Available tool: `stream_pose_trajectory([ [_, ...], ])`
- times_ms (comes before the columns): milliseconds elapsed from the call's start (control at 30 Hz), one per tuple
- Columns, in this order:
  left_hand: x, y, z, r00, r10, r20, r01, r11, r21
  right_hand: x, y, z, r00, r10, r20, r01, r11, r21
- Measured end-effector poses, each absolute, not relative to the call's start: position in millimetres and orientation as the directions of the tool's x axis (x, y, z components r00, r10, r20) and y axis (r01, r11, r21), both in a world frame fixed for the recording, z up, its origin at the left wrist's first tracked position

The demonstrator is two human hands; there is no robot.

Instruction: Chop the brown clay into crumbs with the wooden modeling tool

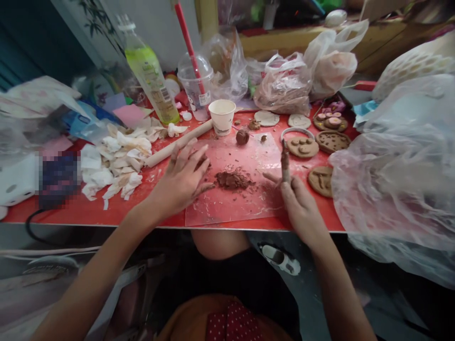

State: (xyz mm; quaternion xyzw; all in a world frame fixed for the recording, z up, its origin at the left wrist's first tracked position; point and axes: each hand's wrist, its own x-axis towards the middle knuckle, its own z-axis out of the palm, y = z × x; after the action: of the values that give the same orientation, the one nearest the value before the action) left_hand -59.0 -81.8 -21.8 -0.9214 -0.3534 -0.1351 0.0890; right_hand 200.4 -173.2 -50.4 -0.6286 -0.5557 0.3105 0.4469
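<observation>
1. Head view: the left hand [183, 179] has a released grip, fingers spread; the right hand [297, 198] grasps a brown-smeared tool [285, 160].
2. Brown clay [233, 180] lies between them on the clear sheet [216, 213], seemingly unshaped.
3. Patterned discs [302, 148] at right look formed; this clay remains.

The red counter [85, 214] is stretched across the middle of the frame. A transparent sheet [227, 209] is laid at centre. At left, crumpled tissues [121, 154] are heaped beside a slanting rolling pin [159, 156]. A drink bottle [152, 85] and a paper cup [221, 117] are stood toward the upper centre. Clay discs [333, 141] are spread at right, partly overlapped by a plastic bag [387, 189].
</observation>
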Motion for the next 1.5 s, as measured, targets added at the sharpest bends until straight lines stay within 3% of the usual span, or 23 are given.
stream_pose_trajectory([
  [167,-57,-101,-36,0.718,0.644,0.264,0.685,-0.72,-0.11,175,-176,-45,0.129,0.989,0.066,0.632,-0.031,-0.774],
  [367,-43,-92,-38,0.675,0.722,0.148,0.73,-0.683,0.005,159,-172,-48,0.091,0.99,0.106,0.696,0.013,-0.718],
  [633,-42,-77,-36,0.722,0.683,0.108,0.669,-0.73,0.143,152,-167,-47,0.068,0.993,0.094,0.679,0.023,-0.734],
  [933,-44,-58,-37,0.787,0.608,0.101,0.583,-0.788,0.199,150,-162,-50,0.053,0.991,0.119,0.693,0.049,-0.719],
  [1133,-41,-67,-33,0.789,0.611,0.073,0.599,-0.789,0.137,146,-163,-53,0.116,0.986,0.122,0.676,0.012,-0.737],
  [1333,-59,-101,-38,0.67,0.718,0.186,0.721,-0.69,0.064,148,-164,-54,0.099,0.986,0.134,0.681,0.031,-0.732],
  [1500,-60,-109,-36,0.696,0.705,0.137,0.696,-0.709,0.116,148,-165,-52,0.103,0.986,0.128,0.682,0.024,-0.731],
])
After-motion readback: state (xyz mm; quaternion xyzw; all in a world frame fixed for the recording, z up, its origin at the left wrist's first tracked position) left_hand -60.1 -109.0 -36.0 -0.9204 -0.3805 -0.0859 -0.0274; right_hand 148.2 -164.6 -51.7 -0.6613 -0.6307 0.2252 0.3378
